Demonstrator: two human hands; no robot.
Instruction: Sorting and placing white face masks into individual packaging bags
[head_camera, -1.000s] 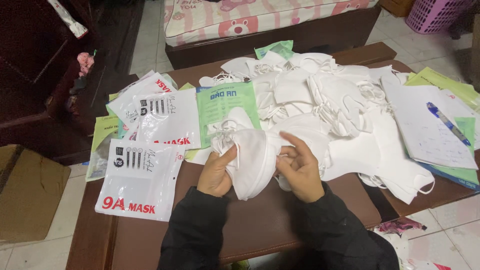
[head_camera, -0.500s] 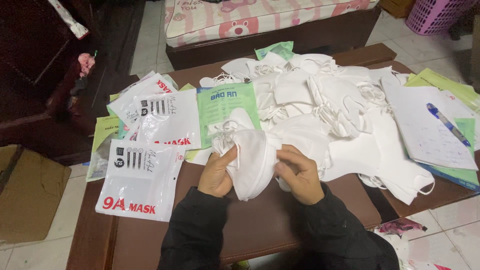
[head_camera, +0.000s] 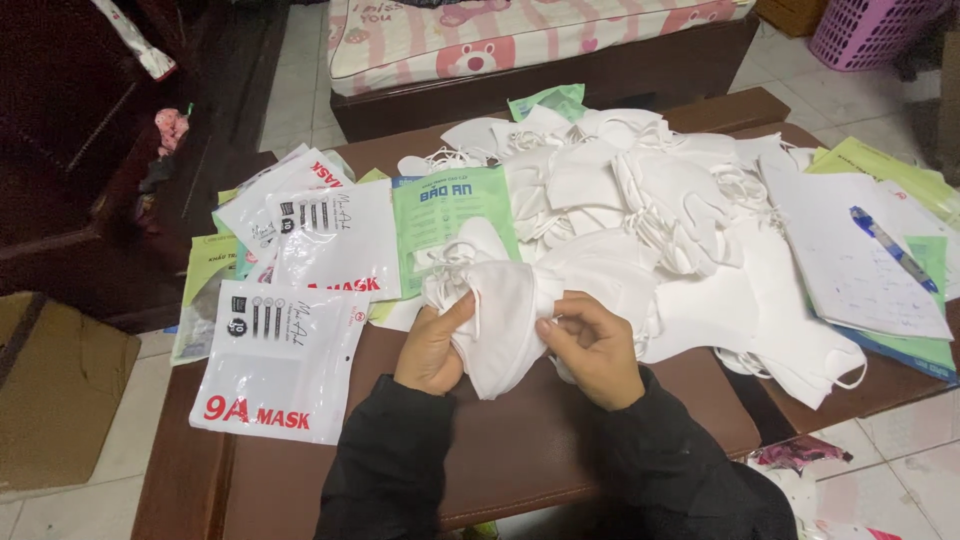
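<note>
Both hands grip a small stack of soft, white, folded masks above the near edge of a dark brown table. The left hand pinches the stack's left side, thumb on top; the right hand closes on its right side. Behind lies a loose heap of white masks with thin ear loops. To the left lie flat, glossy plastic pouches. At right, a sheet of paper bears a blue pen.
</note>
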